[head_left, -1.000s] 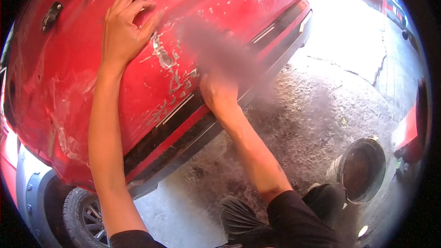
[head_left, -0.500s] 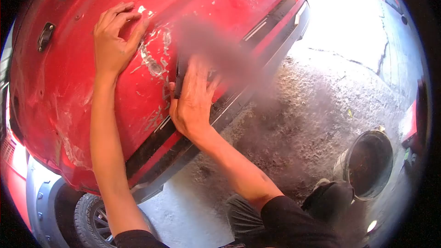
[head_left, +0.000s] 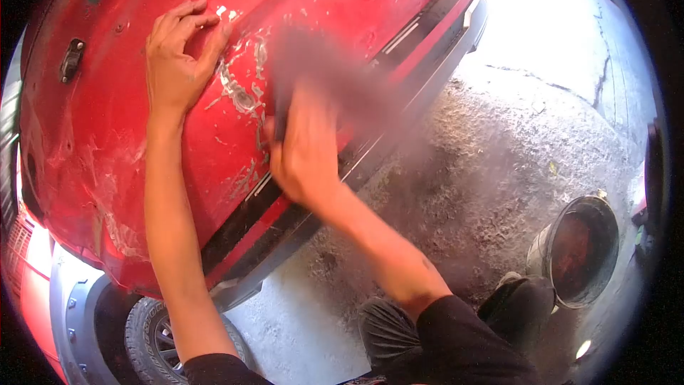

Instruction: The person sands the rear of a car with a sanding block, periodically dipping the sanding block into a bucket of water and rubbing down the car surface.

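A red car body panel fills the left and middle of the head view, its paint scratched and marked. My left hand rests on it with fingers apart and curved, holding nothing. Just right of those fingertips lies a scraped patch with pale, bare edges. My right hand is on the panel near its lower edge, closed on a dark flat block. Only the block's left edge shows; a dark blur covers the rest and my right fingertips.
Black trim runs along the panel's lower edge. A small black latch sits at the panel's far left. A bucket stands on the rough concrete floor at right. A car wheel shows at lower left.
My right hand has shifted slightly right with the dark block and is more smeared by motion. My left hand keeps its place on the panel. The view has moved a little.
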`<state>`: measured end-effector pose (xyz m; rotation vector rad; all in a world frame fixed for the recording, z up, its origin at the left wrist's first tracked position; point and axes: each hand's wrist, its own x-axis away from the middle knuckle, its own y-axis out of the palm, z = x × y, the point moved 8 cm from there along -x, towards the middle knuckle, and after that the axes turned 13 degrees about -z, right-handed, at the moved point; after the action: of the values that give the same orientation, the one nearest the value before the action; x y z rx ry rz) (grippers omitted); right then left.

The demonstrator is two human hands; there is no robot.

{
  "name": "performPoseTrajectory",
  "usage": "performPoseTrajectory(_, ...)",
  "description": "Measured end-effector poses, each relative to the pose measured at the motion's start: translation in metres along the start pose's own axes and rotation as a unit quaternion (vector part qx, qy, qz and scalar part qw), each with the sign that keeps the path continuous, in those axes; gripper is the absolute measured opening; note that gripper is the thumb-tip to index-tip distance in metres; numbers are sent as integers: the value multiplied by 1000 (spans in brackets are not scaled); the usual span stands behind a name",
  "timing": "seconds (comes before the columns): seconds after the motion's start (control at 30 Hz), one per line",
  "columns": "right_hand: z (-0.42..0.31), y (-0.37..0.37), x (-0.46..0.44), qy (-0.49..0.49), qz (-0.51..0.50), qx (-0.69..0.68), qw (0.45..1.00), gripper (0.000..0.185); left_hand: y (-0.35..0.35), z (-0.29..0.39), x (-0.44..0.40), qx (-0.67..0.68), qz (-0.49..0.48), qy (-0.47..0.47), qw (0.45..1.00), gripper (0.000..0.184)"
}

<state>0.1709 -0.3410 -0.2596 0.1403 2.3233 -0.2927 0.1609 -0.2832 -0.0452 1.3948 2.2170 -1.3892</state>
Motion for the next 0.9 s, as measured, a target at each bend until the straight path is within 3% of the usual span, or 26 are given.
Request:
performPoseTrajectory(0.1,-3,-8,7,-50,-20,16,998,78,2,-1,2,5,13,12,1000,26)
performPoseTrajectory(0.23,24,-23,-38,-34,75,37,996,79,-3,0,4,23,26,7,999,27)
performPoseTrajectory(0.3,15,-15,-14,-37,-9,-7,999,78,-7,8,6,-23,19,15,999,27)
performPoseTrajectory(0.33,8,-13,1,-41,-49,-29,998,77,-10,9,7,-5,18,5,1000,26)
performPoseTrajectory(0.4,2,-22,29,-86,-29,-84,992,73,-13,21,14,29,16,-16,999,24)
performPoseTrajectory(0.43,6,-30,34,-91,-18,-114,989,68,-8,27,28,86,-23,-98,991,21)
performPoseTrajectory(0.47,11,-35,39,-94,-9,-146,985,62,-3,39,48,140,-32,-123,982,19)
performPoseTrajectory(0.5,19,-31,46,-116,-2,-174,978,83,12,47,78,257,-46,-195,945,19)
performPoseTrajectory(0.57,17,-36,62,-153,1,-175,973,86,36,101,116,472,-124,-306,817,40)
performPoseTrajectory(0.6,15,-37,71,-169,2,-176,970,87,54,116,136,554,-91,-297,772,51)
performPoseTrajectory(0.63,14,-27,81,-199,-23,-179,963,91,58,132,140,564,-130,-303,757,52)
performPoseTrajectory(0.67,13,-24,86,-189,-53,-175,965,91,71,135,153,605,-99,-352,708,39)
performPoseTrajectory(0.73,14,-18,93,-169,-112,-165,965,91,82,138,151,619,-47,-388,682,29)
performPoseTrajectory(0.9,23,-8,101,-178,-170,-155,957,94,95,134,171,597,-62,-413,685,34)
